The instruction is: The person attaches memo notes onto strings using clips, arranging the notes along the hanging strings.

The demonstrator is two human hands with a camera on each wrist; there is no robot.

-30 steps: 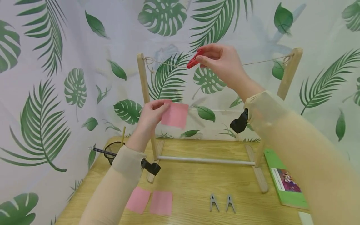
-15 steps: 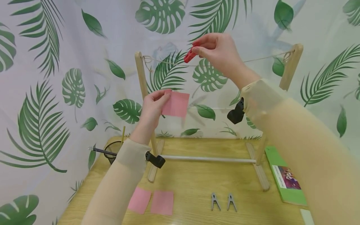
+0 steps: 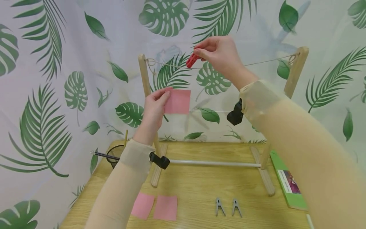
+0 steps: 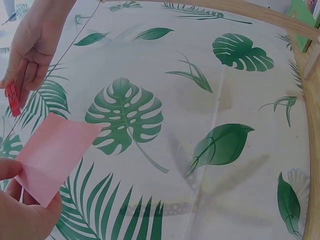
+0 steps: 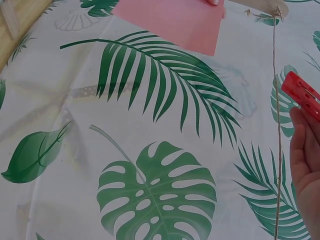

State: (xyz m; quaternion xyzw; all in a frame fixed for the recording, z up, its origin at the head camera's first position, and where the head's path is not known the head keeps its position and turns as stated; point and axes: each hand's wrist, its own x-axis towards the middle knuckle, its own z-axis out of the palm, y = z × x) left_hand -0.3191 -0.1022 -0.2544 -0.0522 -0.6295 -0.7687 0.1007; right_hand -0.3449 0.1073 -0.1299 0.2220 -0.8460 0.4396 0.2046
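Observation:
My left hand (image 3: 154,106) pinches a pink square of paper (image 3: 178,101) by its upper left corner, below the string. In the left wrist view the paper (image 4: 57,152) sits between thumb and fingers. My right hand (image 3: 220,55) pinches a red clothespin (image 3: 192,60) at the height of the string (image 3: 266,61), its tip pointing down and left. The right wrist view has the clothespin (image 5: 302,92) close beside the string (image 5: 277,125). A gap separates the clothespin from the paper.
The string spans two wooden posts (image 3: 295,73) joined by a white bar (image 3: 214,163). Pink papers (image 3: 166,208) and two grey clothespins (image 3: 219,207) lie on the table (image 3: 197,181). A mesh cup (image 3: 112,156) with pencils stands left; a green book (image 3: 288,187) lies right.
My left hand has raised the pink paper toward the string. My right hand has shifted slightly left with the red clothespin, which now points more steeply down.

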